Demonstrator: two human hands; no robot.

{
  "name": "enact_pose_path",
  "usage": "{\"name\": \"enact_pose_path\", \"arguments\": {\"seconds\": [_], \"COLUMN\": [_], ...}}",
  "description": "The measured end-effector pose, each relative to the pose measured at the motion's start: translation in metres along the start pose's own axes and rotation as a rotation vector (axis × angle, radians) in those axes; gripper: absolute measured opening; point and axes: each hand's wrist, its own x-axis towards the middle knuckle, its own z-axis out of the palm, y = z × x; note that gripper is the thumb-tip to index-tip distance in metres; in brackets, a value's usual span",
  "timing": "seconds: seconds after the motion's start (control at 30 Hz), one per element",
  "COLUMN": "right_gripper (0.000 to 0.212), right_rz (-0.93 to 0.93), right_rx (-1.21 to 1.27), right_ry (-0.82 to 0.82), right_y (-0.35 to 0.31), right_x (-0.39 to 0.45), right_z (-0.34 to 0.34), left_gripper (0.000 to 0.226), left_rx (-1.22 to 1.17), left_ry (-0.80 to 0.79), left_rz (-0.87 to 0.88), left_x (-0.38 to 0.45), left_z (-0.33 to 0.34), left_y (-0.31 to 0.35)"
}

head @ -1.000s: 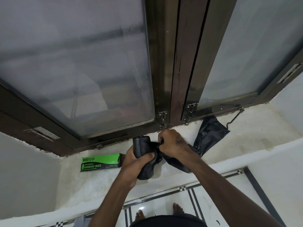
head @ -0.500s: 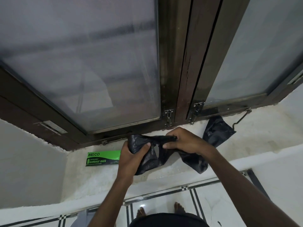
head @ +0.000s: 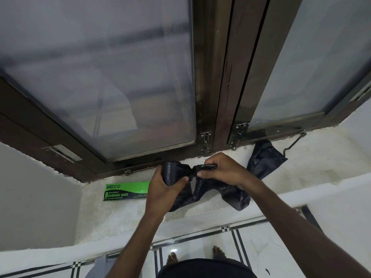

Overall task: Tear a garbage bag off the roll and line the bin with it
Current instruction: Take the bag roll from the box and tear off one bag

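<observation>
Over the pale window sill (head: 313,173) my left hand (head: 162,189) grips a black roll of garbage bags (head: 170,173). My right hand (head: 222,169) pinches the bunched top of the black garbage bag (head: 234,195) that comes off the roll. The bag's plastic is stretched between both hands. It sags below my right wrist, and its far end (head: 265,157) lies on the sill to the right. No bin is in view.
A green and black garbage bag box (head: 126,190) lies on the sill left of my hands. A dark-framed window (head: 216,77) with frosted glass, bolts and a stay hook (head: 293,141) rises behind. White tiled floor (head: 200,245) and my bare feet lie below.
My hands have drawn apart, the right one moving right, so the bag is pulled tighter between them. The roll in my left hand now stands more upright.
</observation>
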Motion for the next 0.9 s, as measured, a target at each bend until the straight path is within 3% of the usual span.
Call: {"name": "enact_pose_path", "arguments": {"seconds": [0.13,0.3,0.43,0.67,0.8,0.9], "right_gripper": [0.026,0.039,0.021,0.031,0.026,0.03], "right_rz": [-0.005,-0.012,-0.064,-0.079,0.031,0.076], "right_rx": [-0.329,-0.492,-0.538,-0.214,0.102,0.159], "right_ry": [0.184,0.301,0.376,0.08,-0.055,-0.11], "right_y": [-0.005,-0.005,-0.009,-0.008,-0.021,-0.02], "right_x": [0.006,0.006,0.003,-0.005,-0.011,-0.014], "right_z": [0.014,0.025,0.03,0.016,0.011,0.005], "left_gripper": [0.04,0.042,0.038,0.034,0.037,0.04], "left_rx": [0.064,0.051,-0.037,-0.113,-0.07,-0.051], "left_ry": [-0.014,-0.044,-0.037,0.012,0.034,0.033], "left_rz": [0.033,0.025,-0.017,-0.058,-0.045,-0.042], "left_x": [-0.009,-0.012,-0.01,-0.001,0.0,0.0], "left_z": [0.011,0.013,0.01,0.0,-0.001,-0.003], "left_y": [0.007,0.01,0.013,0.015,0.016,0.017]}}
